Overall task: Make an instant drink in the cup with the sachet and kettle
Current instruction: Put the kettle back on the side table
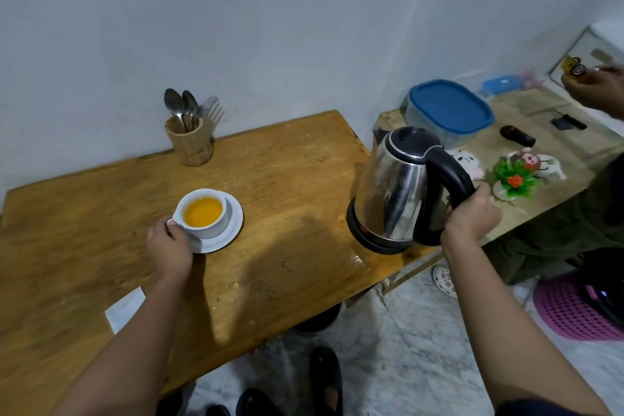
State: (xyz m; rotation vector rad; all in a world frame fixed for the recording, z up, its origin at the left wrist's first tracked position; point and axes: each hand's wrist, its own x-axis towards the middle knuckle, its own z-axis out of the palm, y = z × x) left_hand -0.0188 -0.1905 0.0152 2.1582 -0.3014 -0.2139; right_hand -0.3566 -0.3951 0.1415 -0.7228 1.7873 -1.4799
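The cup (202, 213) already holds an orange drink almost to the brim, so I judge the powder and the water to be in. The step in hand is the end of the pour: getting the kettle (395, 192) settled and out of my grip.

My left hand (169, 243) is at the cup's near side, fingers curled against its wall above the saucer (233, 219) to steady it. The handle is hidden behind them, so I cannot tell whether I have it hooked. My right hand (469, 216) is wrapped tight round the kettle's black handle.

The kettle is well to the right of the cup, at the far right edge of the same wooden table (287, 162). Its black foot is down on the wood, or very close to it. Its long axis runs bottom to top and is nearly upright, the lid end leaning slightly away from the cup. The spout points off to the wall behind the cup and the handle points back at me.

Next I should make sure the foot sits flat, well in from that edge, before I loosen my fingers. Then comes the stir: there are spoons (182, 105) in the wooden holder (189, 145) just behind the cup.

A white scrap (125, 309) lies on my side of the cup, by my left forearm. It may be the sachet, but it is too featureless to be sure.
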